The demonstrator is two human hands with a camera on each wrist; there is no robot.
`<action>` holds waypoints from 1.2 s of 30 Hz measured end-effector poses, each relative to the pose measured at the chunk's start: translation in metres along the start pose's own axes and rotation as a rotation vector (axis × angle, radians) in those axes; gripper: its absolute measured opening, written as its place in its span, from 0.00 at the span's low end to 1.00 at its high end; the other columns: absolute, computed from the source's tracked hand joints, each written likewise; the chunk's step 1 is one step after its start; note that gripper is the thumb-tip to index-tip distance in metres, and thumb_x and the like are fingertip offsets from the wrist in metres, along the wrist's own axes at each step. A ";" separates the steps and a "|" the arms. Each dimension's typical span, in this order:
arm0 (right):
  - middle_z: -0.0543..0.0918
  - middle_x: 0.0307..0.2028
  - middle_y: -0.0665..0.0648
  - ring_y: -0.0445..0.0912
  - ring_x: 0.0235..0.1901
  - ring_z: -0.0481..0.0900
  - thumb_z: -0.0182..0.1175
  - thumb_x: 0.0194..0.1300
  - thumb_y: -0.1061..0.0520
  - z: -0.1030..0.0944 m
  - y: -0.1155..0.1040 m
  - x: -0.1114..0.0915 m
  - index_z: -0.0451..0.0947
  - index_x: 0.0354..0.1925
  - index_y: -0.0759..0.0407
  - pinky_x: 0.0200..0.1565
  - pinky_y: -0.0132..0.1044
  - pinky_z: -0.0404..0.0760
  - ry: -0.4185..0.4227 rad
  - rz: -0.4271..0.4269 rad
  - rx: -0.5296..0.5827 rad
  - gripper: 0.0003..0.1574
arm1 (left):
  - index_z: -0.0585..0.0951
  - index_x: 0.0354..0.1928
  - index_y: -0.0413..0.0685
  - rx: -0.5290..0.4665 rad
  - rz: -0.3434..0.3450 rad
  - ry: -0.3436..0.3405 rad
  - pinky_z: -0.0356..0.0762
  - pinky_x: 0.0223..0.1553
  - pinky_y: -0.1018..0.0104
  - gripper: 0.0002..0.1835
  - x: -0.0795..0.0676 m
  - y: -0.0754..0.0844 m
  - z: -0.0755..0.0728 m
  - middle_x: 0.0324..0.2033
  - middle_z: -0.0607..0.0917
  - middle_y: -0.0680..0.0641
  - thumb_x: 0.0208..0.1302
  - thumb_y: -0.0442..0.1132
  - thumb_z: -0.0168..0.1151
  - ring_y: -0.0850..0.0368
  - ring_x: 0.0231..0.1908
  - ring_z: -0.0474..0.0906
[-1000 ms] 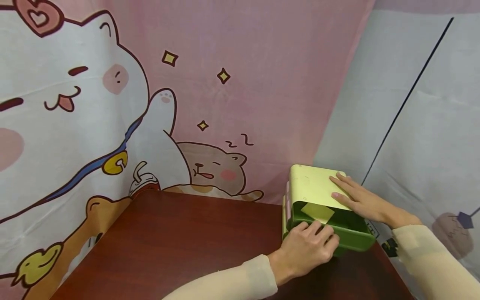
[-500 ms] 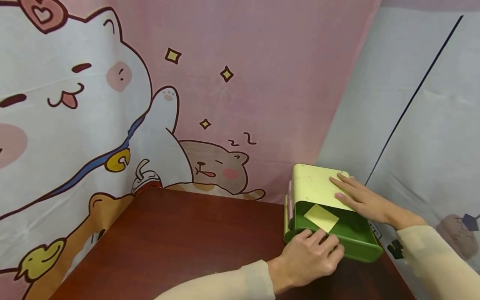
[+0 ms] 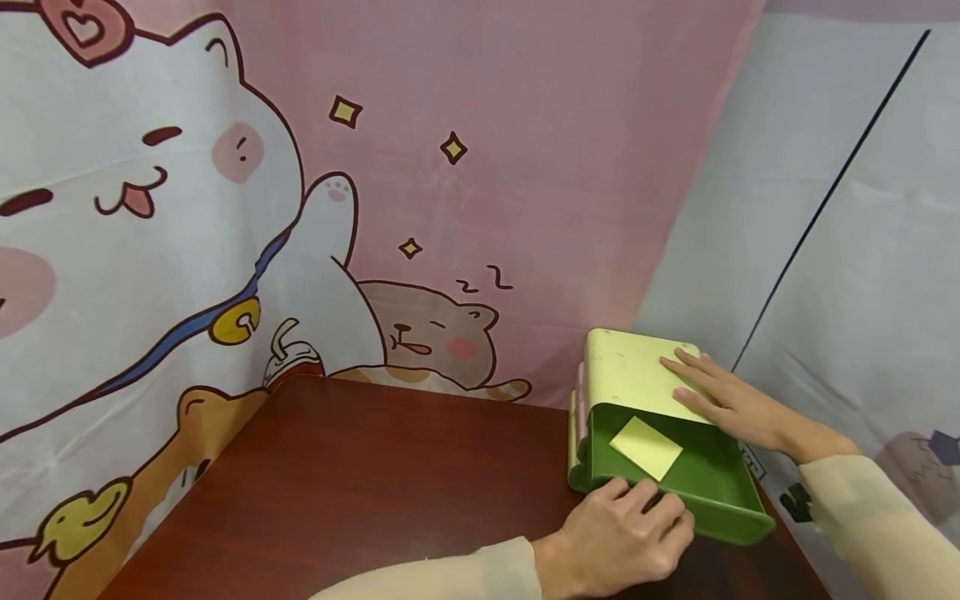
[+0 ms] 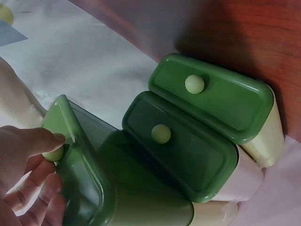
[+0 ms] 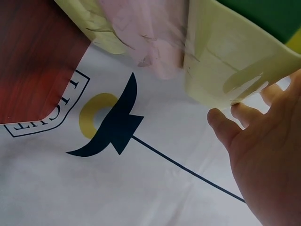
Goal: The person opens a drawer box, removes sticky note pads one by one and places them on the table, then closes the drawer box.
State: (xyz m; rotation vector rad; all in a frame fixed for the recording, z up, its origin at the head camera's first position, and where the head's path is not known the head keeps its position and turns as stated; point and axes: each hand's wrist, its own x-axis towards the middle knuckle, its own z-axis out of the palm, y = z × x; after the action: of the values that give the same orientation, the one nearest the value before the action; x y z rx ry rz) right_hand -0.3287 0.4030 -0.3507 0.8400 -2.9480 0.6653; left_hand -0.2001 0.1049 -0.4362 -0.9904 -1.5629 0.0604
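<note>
A small stacked drawer unit with a pale yellow top stands at the table's right side. Its top green drawer is pulled well out, and a pale yellow square of paper or a note pad lies inside. At the drawer's front, my left hand pinches the round yellow-green knob between thumb and fingers. My right hand rests on the unit's top with straight, spread fingers. Two lower green drawers, the middle and the bottom, are closed, each with a round knob.
The unit stands on a dark red-brown wooden table. Behind it hangs a pink and white cloth printed with cartoon cats. The cloth continues along the table's right edge, close to the unit.
My left hand has drawn the top drawer outward, toward me. More of its inside and the yellow square now show. My right hand stays on the unit's top.
</note>
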 end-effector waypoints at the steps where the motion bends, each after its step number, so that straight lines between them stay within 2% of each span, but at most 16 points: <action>1: 0.47 0.96 0.70 0.83 0.92 0.36 0.56 0.93 0.44 0.000 0.000 0.001 0.57 0.96 0.42 0.78 0.93 0.46 0.000 0.002 -0.002 0.43 | 0.94 0.41 0.71 0.000 -0.001 0.015 0.78 0.31 0.77 0.15 0.000 0.000 -0.001 0.38 0.89 0.66 0.81 0.42 0.61 0.69 0.36 0.86; 6: 0.48 0.96 0.69 0.84 0.92 0.37 0.56 0.93 0.43 0.001 -0.002 0.001 0.57 0.95 0.42 0.77 0.93 0.47 0.001 0.009 -0.011 0.43 | 0.93 0.37 0.71 -0.013 -0.001 0.076 0.75 0.30 0.78 0.11 0.000 0.002 -0.004 0.35 0.88 0.66 0.76 0.45 0.66 0.70 0.34 0.84; 9: 0.48 0.96 0.69 0.84 0.91 0.37 0.55 0.94 0.44 0.001 -0.002 0.000 0.57 0.95 0.42 0.77 0.94 0.47 0.001 0.007 -0.007 0.43 | 0.93 0.37 0.71 -0.030 0.009 0.081 0.74 0.29 0.79 0.11 -0.002 0.003 -0.006 0.36 0.88 0.66 0.76 0.46 0.66 0.70 0.34 0.84; 12: 0.48 0.96 0.69 0.84 0.91 0.37 0.55 0.94 0.44 0.002 -0.002 -0.001 0.56 0.96 0.42 0.77 0.94 0.46 0.001 0.005 0.001 0.43 | 0.93 0.37 0.71 -0.058 0.028 0.063 0.73 0.29 0.80 0.12 -0.005 0.005 -0.010 0.38 0.89 0.66 0.78 0.46 0.64 0.70 0.34 0.83; 18: 0.46 0.96 0.67 0.82 0.92 0.35 0.54 0.94 0.43 0.003 -0.002 -0.002 0.55 0.96 0.39 0.77 0.95 0.44 0.005 0.023 0.009 0.43 | 0.93 0.42 0.72 -0.154 0.013 -0.006 0.69 0.31 0.80 0.14 -0.012 0.017 -0.018 0.41 0.90 0.67 0.85 0.46 0.61 0.72 0.35 0.82; 28: 0.45 0.96 0.67 0.81 0.93 0.34 0.52 0.95 0.41 0.003 -0.002 -0.003 0.54 0.96 0.38 0.77 0.95 0.43 0.014 0.045 0.008 0.42 | 0.91 0.39 0.77 -0.084 0.095 0.018 0.65 0.32 0.83 0.12 -0.017 0.013 -0.017 0.40 0.90 0.70 0.83 0.49 0.64 0.75 0.33 0.82; 36: 0.44 0.96 0.67 0.81 0.93 0.33 0.52 0.95 0.40 0.004 -0.002 -0.003 0.53 0.96 0.38 0.76 0.96 0.43 0.011 0.053 0.022 0.43 | 0.92 0.41 0.77 -0.077 0.088 0.017 0.62 0.30 0.82 0.12 -0.020 0.013 -0.017 0.40 0.90 0.70 0.84 0.50 0.64 0.75 0.32 0.81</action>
State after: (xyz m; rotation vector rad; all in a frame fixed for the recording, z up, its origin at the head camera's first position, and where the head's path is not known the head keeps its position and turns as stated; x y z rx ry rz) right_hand -0.3246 0.4010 -0.3535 0.7598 -2.9683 0.7037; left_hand -0.1803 0.0928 -0.4545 -1.1177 -1.5153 0.0541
